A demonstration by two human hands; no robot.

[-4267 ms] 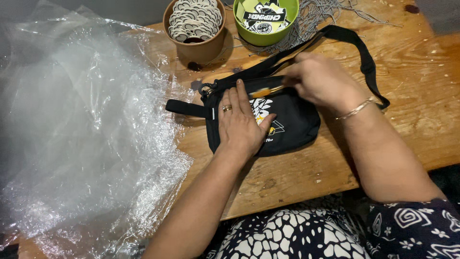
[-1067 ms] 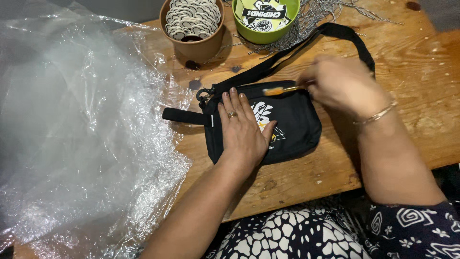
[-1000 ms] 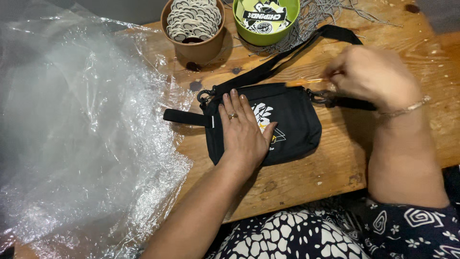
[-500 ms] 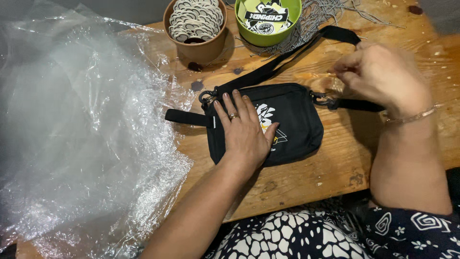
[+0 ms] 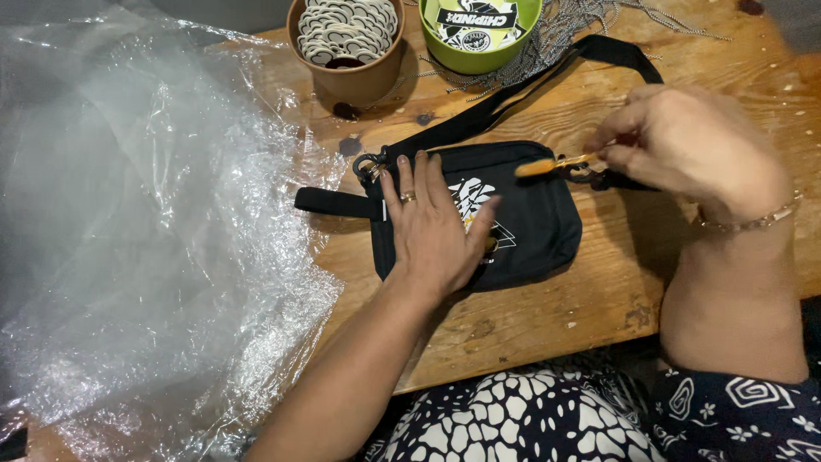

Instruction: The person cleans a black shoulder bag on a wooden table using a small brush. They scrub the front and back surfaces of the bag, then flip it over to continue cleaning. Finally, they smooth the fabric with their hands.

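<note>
In the head view, a black shoulder bag (image 5: 530,224) lies flat on the wooden table (image 5: 599,308). The left hand (image 5: 432,227) rests on its front, fingers spread and pressing down. At the bag's upper right corner, the right hand (image 5: 693,145) pinches an orange-tipped tool (image 5: 547,166) between thumb and fingertips, beside the strap clasp (image 5: 586,175).

Left hand (image 5: 436,227) flat on black bag (image 5: 530,222), on wooden table (image 5: 590,316). Right hand (image 5: 693,145) pinching orange zip pull (image 5: 547,166) at bag's top right. Plastic sheet (image 5: 145,231) left; brown cup (image 5: 346,51), green bowl (image 5: 479,34) behind.
</note>
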